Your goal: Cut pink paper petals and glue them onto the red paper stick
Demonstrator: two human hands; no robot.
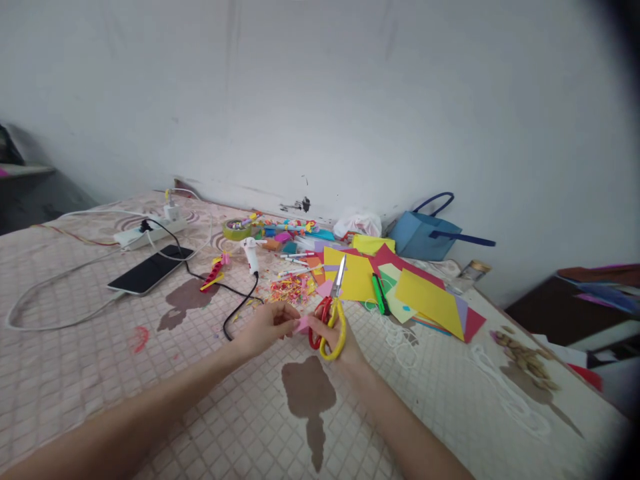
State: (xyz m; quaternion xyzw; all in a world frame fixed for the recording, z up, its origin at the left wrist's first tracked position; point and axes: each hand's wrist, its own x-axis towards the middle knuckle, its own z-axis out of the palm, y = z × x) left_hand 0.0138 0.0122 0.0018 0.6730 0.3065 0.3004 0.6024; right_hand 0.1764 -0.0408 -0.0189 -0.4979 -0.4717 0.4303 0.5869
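Note:
Between my two hands is a small piece of pink paper [303,325], its left side pinched by the fingers of my left hand [273,327]. My right hand [345,343] has a pair of scissors [337,300] with one red and one yellow handle; the blades point up and away from me and look closed. The thumb and finger of that hand also touch the pink paper's right edge. Beyond my hands lies a heap of coloured paper snippets [290,290]. A white glue gun [251,257] with a black cord stands behind my left hand.
Coloured paper sheets [430,300] and a green box cutter [380,293] lie to the right, near white string [400,340]. A tablet [150,270] and a power strip [150,230] with cables are at left. A blue bag [425,233] stands against the wall.

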